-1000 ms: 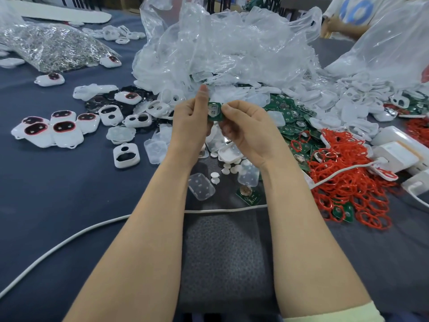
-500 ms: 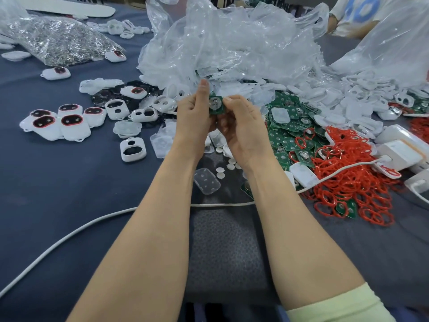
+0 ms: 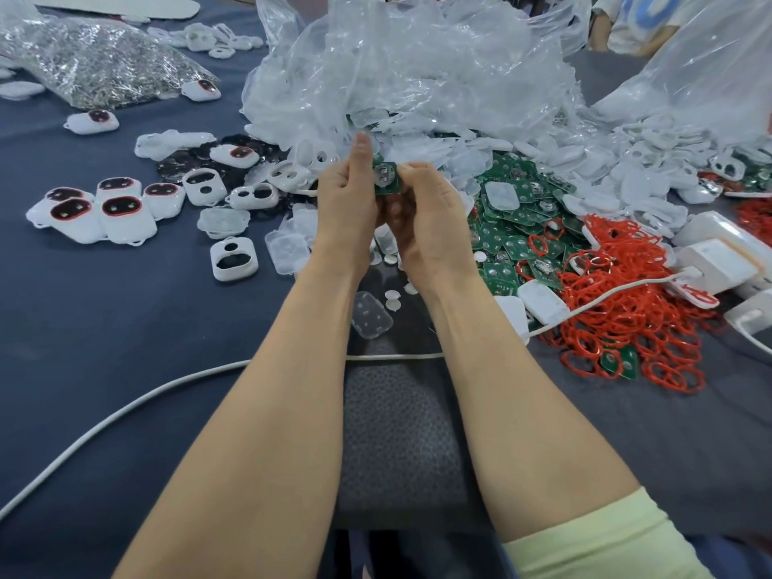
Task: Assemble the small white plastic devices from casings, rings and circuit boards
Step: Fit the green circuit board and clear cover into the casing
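**Circuit board in a two-handed grip**

Locate the green circuit board (image 3: 386,177) at centre frame, raised above the surface (image 3: 104,328) and in front of the crumpled clear plastic bags (image 3: 417,68). Note the left hand (image 3: 346,194) pinching the board's left edge, thumb upright and fingers curled. Note the right hand (image 3: 426,219) gripping the right edge with curled fingers. Observe a round metal part on the board face turned toward the camera.

Find the heap of green boards (image 3: 514,219) just right of the hands, with the red rings (image 3: 626,311) piled further right, beside the white adapter blocks (image 3: 718,261). Find the white casings (image 3: 104,211) with dark oval windows to the left, several lying side by side. Trace the white cable (image 3: 125,407) across the surface beneath both forearms, over a dark textured mat (image 3: 397,432).
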`<state>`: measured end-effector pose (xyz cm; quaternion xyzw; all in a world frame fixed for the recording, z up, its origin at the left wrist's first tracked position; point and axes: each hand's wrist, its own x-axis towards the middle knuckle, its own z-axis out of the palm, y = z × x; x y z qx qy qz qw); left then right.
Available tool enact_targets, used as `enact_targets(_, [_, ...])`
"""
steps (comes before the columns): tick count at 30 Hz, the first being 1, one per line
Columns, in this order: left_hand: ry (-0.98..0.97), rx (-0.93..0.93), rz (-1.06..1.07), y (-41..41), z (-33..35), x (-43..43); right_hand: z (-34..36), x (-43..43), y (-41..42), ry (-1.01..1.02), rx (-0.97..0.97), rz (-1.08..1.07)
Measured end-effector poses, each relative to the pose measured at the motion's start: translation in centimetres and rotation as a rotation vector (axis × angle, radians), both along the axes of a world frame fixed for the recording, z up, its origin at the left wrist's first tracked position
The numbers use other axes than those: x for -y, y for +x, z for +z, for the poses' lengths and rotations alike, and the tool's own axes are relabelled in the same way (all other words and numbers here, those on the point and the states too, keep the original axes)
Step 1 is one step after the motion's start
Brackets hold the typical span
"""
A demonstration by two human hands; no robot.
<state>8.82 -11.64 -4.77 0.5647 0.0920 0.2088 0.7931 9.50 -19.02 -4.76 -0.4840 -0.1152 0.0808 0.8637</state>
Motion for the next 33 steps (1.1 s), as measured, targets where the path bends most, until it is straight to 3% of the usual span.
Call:
enact_targets(10, [0.123,0.011,0.072,-0.3,-0.1,0.0,-0.2,0.0,0.0,0.041,-0.141,0.070])
enact_targets(17, [0.370,0.042,0.078,-0.7,-0.1,-0.8,1.3,2.6,0.6,-0.231,-0.050,0.169])
enact_targets(24, [0.447,0.066,0.120,-0.5,0.0,-0.8,1.3,1.4,0.6,-0.032,-0.307,0.127])
enact_targets(33, [0.523,0.119,0.150,-0.6,0.3,-0.4,1.6,1.2,0.4,0.027,-0.410,0.145])
